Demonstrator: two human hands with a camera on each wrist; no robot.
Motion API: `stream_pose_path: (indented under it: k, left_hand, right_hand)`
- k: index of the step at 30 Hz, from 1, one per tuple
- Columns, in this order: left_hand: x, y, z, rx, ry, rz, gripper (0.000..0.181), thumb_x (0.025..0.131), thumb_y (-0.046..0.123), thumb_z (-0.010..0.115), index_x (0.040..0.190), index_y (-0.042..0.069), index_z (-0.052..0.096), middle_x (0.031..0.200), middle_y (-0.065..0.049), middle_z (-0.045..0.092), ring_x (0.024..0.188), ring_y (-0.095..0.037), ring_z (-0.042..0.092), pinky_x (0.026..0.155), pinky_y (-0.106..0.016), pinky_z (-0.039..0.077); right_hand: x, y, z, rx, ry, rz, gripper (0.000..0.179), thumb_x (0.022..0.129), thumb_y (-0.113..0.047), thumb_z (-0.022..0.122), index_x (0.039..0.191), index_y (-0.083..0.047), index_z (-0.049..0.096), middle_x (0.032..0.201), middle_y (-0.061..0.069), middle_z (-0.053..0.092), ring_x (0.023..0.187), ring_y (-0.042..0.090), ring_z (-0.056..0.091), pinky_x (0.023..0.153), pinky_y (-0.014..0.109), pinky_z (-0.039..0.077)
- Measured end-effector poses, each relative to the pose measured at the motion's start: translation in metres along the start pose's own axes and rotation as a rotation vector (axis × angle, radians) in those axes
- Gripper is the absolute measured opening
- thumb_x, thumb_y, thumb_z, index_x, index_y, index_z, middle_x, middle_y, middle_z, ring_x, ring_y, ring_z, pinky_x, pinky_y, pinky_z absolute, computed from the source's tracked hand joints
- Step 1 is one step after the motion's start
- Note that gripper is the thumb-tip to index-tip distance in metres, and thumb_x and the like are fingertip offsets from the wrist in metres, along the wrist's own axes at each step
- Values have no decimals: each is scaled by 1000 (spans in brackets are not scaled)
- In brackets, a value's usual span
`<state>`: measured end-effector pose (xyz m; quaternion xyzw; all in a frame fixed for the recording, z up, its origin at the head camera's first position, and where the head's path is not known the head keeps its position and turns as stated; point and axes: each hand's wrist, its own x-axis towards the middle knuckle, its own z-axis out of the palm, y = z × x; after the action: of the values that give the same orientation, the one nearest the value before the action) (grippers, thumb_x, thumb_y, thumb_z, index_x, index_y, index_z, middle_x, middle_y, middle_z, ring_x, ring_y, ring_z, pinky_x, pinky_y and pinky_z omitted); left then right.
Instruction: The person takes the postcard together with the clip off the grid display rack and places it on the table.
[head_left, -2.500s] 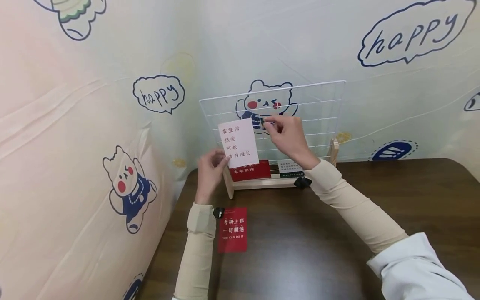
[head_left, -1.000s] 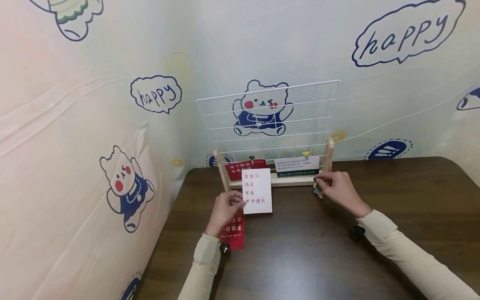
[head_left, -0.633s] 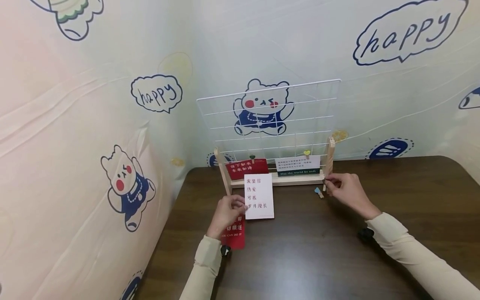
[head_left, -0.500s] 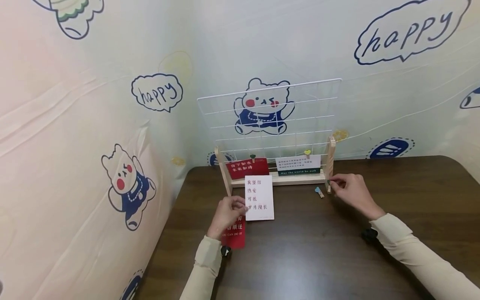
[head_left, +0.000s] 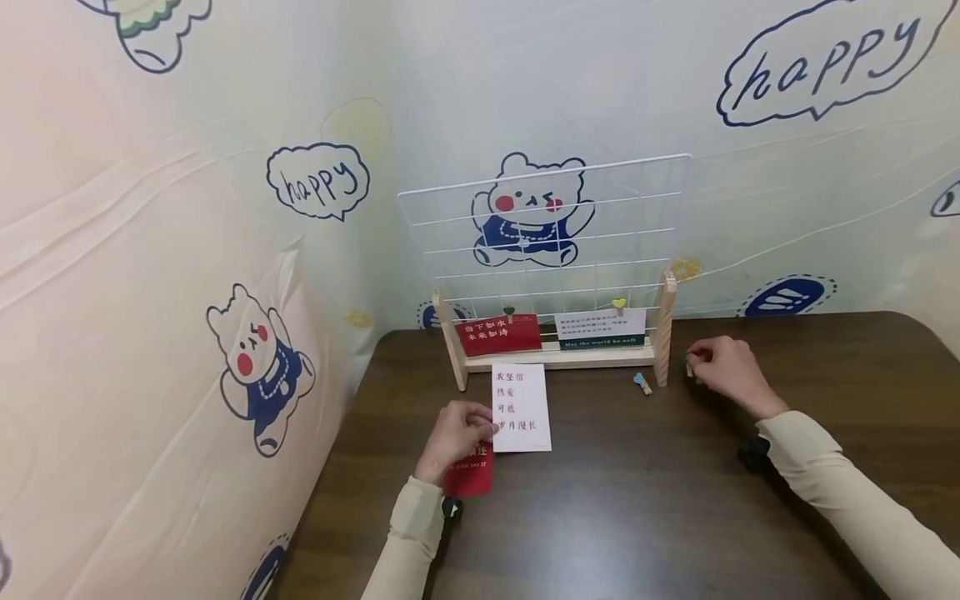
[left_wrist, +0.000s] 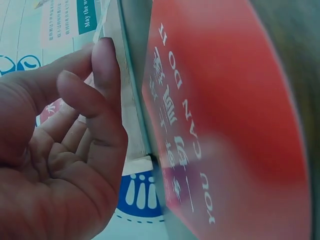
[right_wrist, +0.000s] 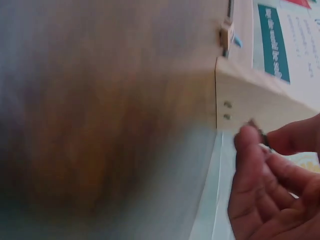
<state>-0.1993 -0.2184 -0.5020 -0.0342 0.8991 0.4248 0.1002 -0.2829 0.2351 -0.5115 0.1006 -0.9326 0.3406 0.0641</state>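
My left hand [head_left: 453,437] pinches the lower left edge of a white card [head_left: 522,407] with red writing, held in front of the rack. Under that hand lies a red card [head_left: 469,478], partly covered in the head view; its lettering shows large in the left wrist view. My right hand [head_left: 731,371] is beyond the rack's right end, low near the table. Between its thumb and forefinger it pinches a small clothespin [right_wrist: 264,138], mostly hidden by the fingers. Another clothespin [head_left: 642,383], with a blue top, lies on the table by the rack's right foot.
A white wire grid rack [head_left: 543,174] on wooden feet stands at the back of the dark table [head_left: 600,517]. Clothespins hold a red card [head_left: 498,335] and a white-and-green card [head_left: 602,329] low on it. A printed cloth [head_left: 420,100] hangs behind.
Both hands have come down from the grid. The left lowered the white card toward the table; the right carried its clothespin past the blue-topped one to the right of the rack.
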Motion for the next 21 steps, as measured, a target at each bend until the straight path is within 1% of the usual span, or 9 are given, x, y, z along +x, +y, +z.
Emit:
stream_pose_path:
  k: [3, 6, 9, 12, 16, 21]
  left_hand:
    - [-3, -1, 0, 2, -7, -3, 27, 91, 21, 82, 112, 6, 76, 97, -9, 79, 76, -17, 72, 78, -36, 65]
    - [-5, -3, 0, -9, -18, -10, 28, 90, 21, 83, 112, 5, 77, 96, -9, 80, 73, -16, 73, 75, -32, 65]
    - [-8, -4, 0, -22, -38, -35, 28, 89, 22, 83, 111, 5, 77, 92, -8, 80, 69, -16, 72, 70, -27, 63]
    - [-10, -4, 1, -43, -83, -51, 28, 89, 19, 84, 109, 2, 77, 87, -9, 79, 64, -14, 70, 64, -23, 60]
    - [-13, -2, 2, -65, -134, -60, 24, 89, 14, 82, 106, -2, 75, 81, -12, 78, 60, -12, 68, 61, -23, 60]
    - [-17, -1, 3, -47, -143, -106, 24, 88, 15, 83, 104, -1, 74, 80, -9, 78, 61, -12, 69, 62, -22, 60]
  right_hand:
    - [5, 6, -3, -16, -73, 36, 25, 94, -9, 63, 107, 10, 74, 72, 8, 74, 58, 13, 61, 53, 29, 47]
    - [10, 10, -3, -24, -121, 65, 27, 95, -12, 63, 108, 9, 73, 72, 7, 74, 58, 14, 63, 53, 31, 49]
    - [14, 12, -4, -31, -141, 74, 27, 96, -13, 62, 107, 9, 73, 71, 6, 73, 58, 14, 63, 53, 32, 50]
    - [18, 12, -5, -42, -164, 77, 29, 96, -14, 61, 109, 10, 73, 69, 5, 72, 57, 14, 63, 52, 33, 50]
    - [21, 9, -5, -61, -186, 85, 31, 96, -14, 60, 110, 10, 73, 67, 4, 71, 56, 15, 63, 52, 33, 49]
    - [24, 6, -5, -86, -191, 88, 30, 93, -14, 60, 107, 9, 74, 64, 3, 70, 54, 15, 62, 53, 32, 48]
